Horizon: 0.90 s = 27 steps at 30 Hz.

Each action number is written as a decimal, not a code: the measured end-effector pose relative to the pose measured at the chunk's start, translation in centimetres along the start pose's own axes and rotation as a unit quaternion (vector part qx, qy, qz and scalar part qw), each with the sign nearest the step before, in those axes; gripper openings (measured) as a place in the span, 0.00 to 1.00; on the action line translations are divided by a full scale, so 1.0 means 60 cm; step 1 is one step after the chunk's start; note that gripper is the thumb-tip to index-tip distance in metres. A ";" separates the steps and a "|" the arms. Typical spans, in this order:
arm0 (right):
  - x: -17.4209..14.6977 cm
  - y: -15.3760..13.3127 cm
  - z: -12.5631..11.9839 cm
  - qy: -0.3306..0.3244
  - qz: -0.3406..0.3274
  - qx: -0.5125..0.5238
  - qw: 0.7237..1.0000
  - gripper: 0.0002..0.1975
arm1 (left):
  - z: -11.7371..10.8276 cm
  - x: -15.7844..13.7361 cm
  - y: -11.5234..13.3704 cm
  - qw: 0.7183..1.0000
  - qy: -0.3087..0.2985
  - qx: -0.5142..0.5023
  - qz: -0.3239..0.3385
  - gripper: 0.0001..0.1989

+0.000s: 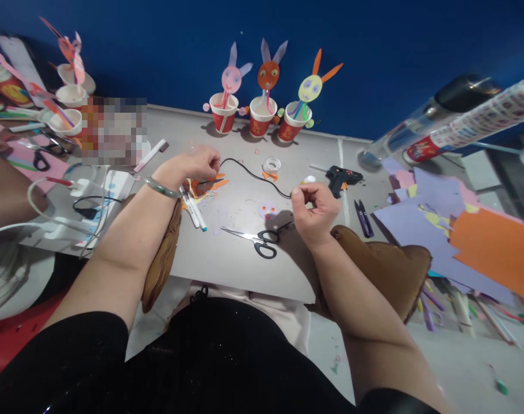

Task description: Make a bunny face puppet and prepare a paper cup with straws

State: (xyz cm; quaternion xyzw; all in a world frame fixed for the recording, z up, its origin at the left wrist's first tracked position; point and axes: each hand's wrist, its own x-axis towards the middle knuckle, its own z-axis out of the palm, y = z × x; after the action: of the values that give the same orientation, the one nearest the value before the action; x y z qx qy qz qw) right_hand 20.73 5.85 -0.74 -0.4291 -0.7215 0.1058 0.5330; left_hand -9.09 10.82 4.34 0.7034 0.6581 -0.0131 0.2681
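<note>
A thin black cord (257, 175) runs in a loose curve between my two hands above the table. My left hand (203, 164) is closed round its far-left end, fingertips pinched together. At the other end my right hand (316, 210) is also closed on the cord, thumb against curled fingers. Black-handled scissors (265, 237) lie below the cord, blades pointing left. A small purple paper piece with orange dots (268, 210) lies between the hands. White markers (195, 210) and orange paper scraps (218, 184) are under my left wrist.
Three red cups (262, 118) with paper rabbit figures stand along the blue wall. A roll of tape (271, 165), a black glue gun (343, 177) and thread snips (364, 218) lie nearby. Coloured paper sheets (494, 247) fill the right; a power strip (110, 195) and another person's arm are left.
</note>
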 end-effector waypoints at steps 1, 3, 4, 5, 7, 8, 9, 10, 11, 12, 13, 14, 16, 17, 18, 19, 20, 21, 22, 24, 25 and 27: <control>0.000 0.000 -0.001 0.002 -0.001 -0.001 1.000 0.09 | -0.001 0.000 0.000 1.000 0.000 -0.010 -0.002 0.10; 0.001 0.001 -0.003 0.002 -0.001 -0.009 1.000 0.10 | 0.000 0.003 -0.002 0.999 0.003 -0.034 -0.005 0.14; 0.000 0.001 -0.004 -0.002 0.000 -0.014 1.000 0.10 | 0.001 0.005 -0.005 0.999 0.003 -0.048 -0.006 0.16; 0.000 0.002 -0.004 -0.007 0.003 -0.019 1.000 0.11 | 0.002 0.008 -0.009 0.998 0.002 -0.061 -0.007 0.18; -0.001 0.004 -0.005 -0.017 0.007 -0.023 1.000 0.11 | 0.003 0.013 -0.019 0.996 -0.004 -0.087 -0.007 0.21; -0.002 0.006 -0.005 -0.019 0.007 -0.024 0.999 0.11 | 0.003 0.015 -0.024 0.995 -0.002 -0.097 -0.006 0.22; -0.003 0.008 -0.004 -0.021 0.007 -0.025 0.999 0.11 | 0.002 0.016 -0.028 0.994 0.000 -0.105 -0.002 0.21; -0.004 0.009 -0.003 -0.021 0.007 -0.026 0.999 0.12 | 0.001 0.017 -0.032 0.993 0.004 -0.114 0.002 0.20; -0.005 0.010 -0.003 -0.021 0.006 -0.027 0.999 0.12 | 0.000 0.017 -0.035 0.992 0.005 -0.122 0.003 0.19; -0.005 0.012 -0.002 -0.020 0.005 -0.028 0.999 0.13 | -0.001 0.016 -0.036 0.991 0.005 -0.133 0.001 0.18; -0.006 0.013 -0.002 -0.019 0.005 -0.028 0.999 0.13 | -0.002 0.016 -0.037 0.990 0.006 -0.144 -0.004 0.17; -0.005 0.013 -0.002 -0.017 0.004 -0.027 0.999 0.14 | -0.003 0.015 -0.037 0.988 0.006 -0.153 -0.013 0.17; -0.005 0.014 -0.002 -0.010 0.001 -0.025 1.000 0.14 | -0.005 0.013 -0.035 0.986 0.015 -0.165 -0.030 0.16; -0.004 0.015 -0.002 -0.007 0.001 -0.025 1.000 0.14 | -0.006 0.012 -0.034 0.985 0.022 -0.168 -0.037 0.15; -0.004 0.016 -0.002 -0.004 0.002 -0.025 1.000 0.14 | -0.006 0.012 -0.032 0.984 0.027 -0.170 -0.042 0.15; -0.003 0.017 -0.003 -0.002 0.004 -0.027 1.000 0.15 | -0.007 0.010 -0.030 0.984 0.032 -0.171 -0.045 0.15; -0.002 0.017 -0.003 0.000 0.005 -0.028 1.000 0.15 | -0.008 0.009 -0.029 0.983 0.036 -0.174 -0.046 0.15; -0.002 0.018 -0.004 0.002 0.005 -0.026 1.000 0.14 | -0.009 0.008 -0.027 0.983 0.037 -0.175 -0.046 0.15; -0.001 0.019 -0.005 0.006 0.002 -0.021 1.000 0.14 | -0.010 0.007 -0.026 0.983 0.037 -0.175 -0.045 0.15; 0.001 0.019 -0.007 0.019 -0.010 -0.008 1.000 0.12 | -0.011 0.005 -0.026 0.985 0.038 -0.164 -0.039 0.15; 0.002 0.019 -0.008 0.027 -0.015 -0.002 1.000 0.11 | -0.012 0.004 -0.026 0.986 0.037 -0.156 -0.035 0.14; 0.003 0.017 -0.010 0.041 -0.019 0.002 0.999 0.10 | -0.012 0.005 -0.028 0.989 0.032 -0.140 -0.026 0.14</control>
State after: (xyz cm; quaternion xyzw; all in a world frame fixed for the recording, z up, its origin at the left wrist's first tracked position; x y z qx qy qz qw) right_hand 21.74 6.44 -1.02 -0.4184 -0.7067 0.0795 0.5650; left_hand -10.88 11.39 4.23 0.6415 0.6801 0.0946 0.3421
